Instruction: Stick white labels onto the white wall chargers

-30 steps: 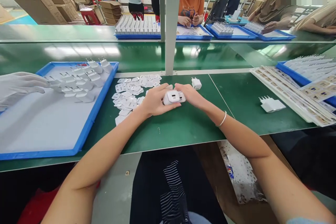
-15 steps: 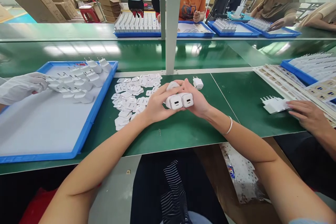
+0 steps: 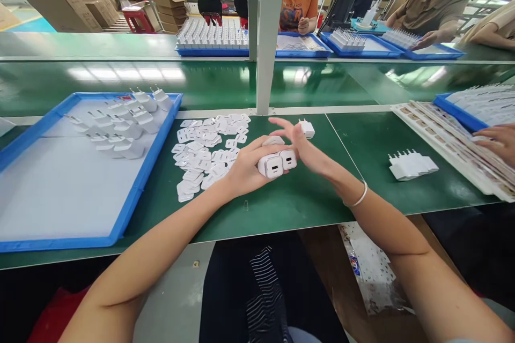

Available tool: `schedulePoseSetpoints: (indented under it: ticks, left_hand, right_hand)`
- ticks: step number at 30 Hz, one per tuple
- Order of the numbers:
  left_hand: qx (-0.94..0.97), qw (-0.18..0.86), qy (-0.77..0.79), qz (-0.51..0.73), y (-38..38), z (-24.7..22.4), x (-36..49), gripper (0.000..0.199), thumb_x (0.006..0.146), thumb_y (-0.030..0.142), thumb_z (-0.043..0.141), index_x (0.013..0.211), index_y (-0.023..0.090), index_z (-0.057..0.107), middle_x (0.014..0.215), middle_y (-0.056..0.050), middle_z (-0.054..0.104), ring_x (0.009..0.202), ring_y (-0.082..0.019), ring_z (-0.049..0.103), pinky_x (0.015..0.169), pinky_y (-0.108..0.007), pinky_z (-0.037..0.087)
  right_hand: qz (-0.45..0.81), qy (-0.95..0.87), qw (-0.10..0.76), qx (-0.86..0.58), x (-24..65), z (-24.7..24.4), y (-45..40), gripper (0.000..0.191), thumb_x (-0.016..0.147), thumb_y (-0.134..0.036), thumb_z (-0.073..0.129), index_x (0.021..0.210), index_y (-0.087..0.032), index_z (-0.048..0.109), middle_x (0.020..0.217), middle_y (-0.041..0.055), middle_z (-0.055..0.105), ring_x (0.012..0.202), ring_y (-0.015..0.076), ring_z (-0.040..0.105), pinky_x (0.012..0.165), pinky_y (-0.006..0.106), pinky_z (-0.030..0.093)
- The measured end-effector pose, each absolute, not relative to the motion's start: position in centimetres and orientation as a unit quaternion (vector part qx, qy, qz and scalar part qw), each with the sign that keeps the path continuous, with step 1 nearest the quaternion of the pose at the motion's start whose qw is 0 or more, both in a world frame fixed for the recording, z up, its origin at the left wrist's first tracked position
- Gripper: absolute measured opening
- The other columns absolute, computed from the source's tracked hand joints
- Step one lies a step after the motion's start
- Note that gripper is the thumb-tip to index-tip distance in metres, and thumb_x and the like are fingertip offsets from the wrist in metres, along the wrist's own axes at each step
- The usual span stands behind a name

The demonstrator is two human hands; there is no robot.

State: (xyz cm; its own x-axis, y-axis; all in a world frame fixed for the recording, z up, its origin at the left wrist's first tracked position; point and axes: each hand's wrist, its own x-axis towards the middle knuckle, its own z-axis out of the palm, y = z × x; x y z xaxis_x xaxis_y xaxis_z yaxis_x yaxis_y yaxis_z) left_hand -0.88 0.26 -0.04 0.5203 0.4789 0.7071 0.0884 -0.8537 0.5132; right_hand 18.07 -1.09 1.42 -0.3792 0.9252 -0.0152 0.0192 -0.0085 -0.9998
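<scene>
My left hand (image 3: 250, 168) is closed around white USB chargers (image 3: 271, 166). Two of their port faces point toward me, and part of another white piece shows above them. Just right of this bundle is my right hand (image 3: 306, 151), its fingers stretched out and apart with nothing held in them. Behind its thumb a single white charger (image 3: 307, 129) stands on the green table (image 3: 289, 201), prongs up. Many small white plastic covers (image 3: 201, 153) lie in a loose heap to the left of my left hand.
At left, a blue-rimmed tray (image 3: 151, 171) holds several white chargers (image 3: 126, 126). More chargers (image 3: 413, 165) form a row on the right, near stacked strips (image 3: 446, 144) and a co-worker's hand (image 3: 501, 142). A white post (image 3: 267, 37) rises beyond my hands.
My right hand has come off the chargers and its fingers have spread. At left, a gloved hand has withdrawn from the tray. The right-hand co-worker has let go of the charger row.
</scene>
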Motion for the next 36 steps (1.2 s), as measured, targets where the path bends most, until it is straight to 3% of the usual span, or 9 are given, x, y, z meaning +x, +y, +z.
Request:
schedulePoseSetpoints:
  ticks: [4,8,11,15,19,22,28,33,36]
  left_hand:
    - [0.868,0.261,0.211,0.365,0.4,0.4,-1.3,0.029,0.081,0.031,0.08,0.107,0.021,0.073,0.098,-0.005,0.07,0.084,-0.016,0.067,0.074,-0.028,0.055]
    - [0.867,0.324,0.19,0.328,0.4,0.6,-1.5,0.031,0.079,0.028,0.08,0.109,0.021,0.072,0.114,-0.008,0.071,0.101,-0.021,0.07,0.087,-0.034,0.057]
    - [0.856,0.362,0.175,0.325,0.4,0.9,-1.5,0.036,0.073,0.026,0.086,0.107,0.021,0.073,0.121,-0.009,0.07,0.109,-0.023,0.069,0.093,-0.036,0.057]
    - [0.822,0.417,0.212,0.324,0.5,1.3,-1.8,0.04,0.07,0.026,0.088,0.107,0.019,0.073,0.104,-0.006,0.076,0.089,-0.018,0.072,0.079,-0.029,0.058]
    - [0.801,0.418,0.235,0.358,0.9,1.1,-1.9,0.04,0.07,0.028,0.089,0.105,0.019,0.074,0.096,-0.006,0.076,0.081,-0.017,0.07,0.067,-0.026,0.054]
    - [0.797,0.381,0.229,0.409,1.1,1.0,-1.8,0.039,0.07,0.029,0.089,0.105,0.022,0.075,0.095,-0.005,0.075,0.083,-0.017,0.068,0.069,-0.028,0.053]
    - [0.786,0.362,0.247,0.436,0.7,0.8,-1.5,0.039,0.07,0.025,0.089,0.106,0.02,0.076,0.1,-0.007,0.074,0.089,-0.018,0.069,0.076,-0.03,0.056]
    - [0.777,0.318,0.25,0.483,0.9,0.5,-1.6,0.042,0.073,0.024,0.087,0.112,0.021,0.074,0.118,-0.009,0.074,0.107,-0.022,0.07,0.095,-0.037,0.056]
    - [0.766,0.305,0.245,0.509,1.0,0.9,-1.8,0.042,0.073,0.026,0.088,0.112,0.023,0.074,0.116,-0.007,0.074,0.109,-0.021,0.069,0.096,-0.037,0.056]
  right_hand:
    - [0.471,-0.662,0.403,-0.421,19.4,2.1,-0.1,0.056,0.075,-0.06,0.083,0.11,-0.021,0.065,0.108,0.0059,0.061,0.075,0.0129,0.061,0.055,0.021,0.051]
    - [0.528,-0.647,0.397,-0.381,19.6,2.4,0.4,0.037,0.076,-0.047,0.085,0.082,-0.015,0.068,0.074,0.0027,0.066,0.063,0.0121,0.059,0.053,0.023,0.051]
    - [0.512,-0.648,0.408,-0.389,19.6,2.5,0.5,0.029,0.082,-0.043,0.079,0.08,-0.015,0.072,0.073,0.0033,0.069,0.057,0.0104,0.059,0.053,0.024,0.053]
    - [0.47,-0.675,0.41,-0.394,19.9,2.5,0.4,0.02,0.086,-0.038,0.075,0.085,-0.018,0.077,0.082,0.004,0.071,0.063,0.0125,0.063,0.052,0.023,0.055]
    - [0.495,-0.656,0.397,-0.408,20.0,2.8,0.2,0.029,0.093,-0.044,0.066,0.102,-0.018,0.077,0.078,0.0034,0.07,0.056,0.0122,0.062,0.048,0.024,0.054]
    - [0.542,-0.609,0.43,-0.388,19.3,2.6,0.0,0.038,0.085,-0.043,0.077,0.115,-0.021,0.071,0.089,0.002,0.069,0.06,0.0112,0.064,0.051,0.024,0.056]
    - [0.64,-0.408,0.524,-0.387,17.7,0.9,0.1,0.038,0.071,-0.042,0.089,0.077,-0.018,0.061,0.069,-0.0035,0.059,0.063,0.008,0.057,0.053,0.018,0.05]
    - [0.548,-0.392,0.627,-0.392,18.7,1.9,0.1,0.034,0.069,-0.039,0.091,0.083,-0.02,0.068,0.078,-0.0019,0.068,0.067,0.0084,0.063,0.055,0.017,0.052]
    - [0.57,-0.438,0.59,-0.367,19.0,2.9,-0.6,0.029,0.071,-0.038,0.091,0.084,-0.019,0.073,0.07,-0.0013,0.067,0.057,0.0078,0.06,0.051,0.018,0.052]
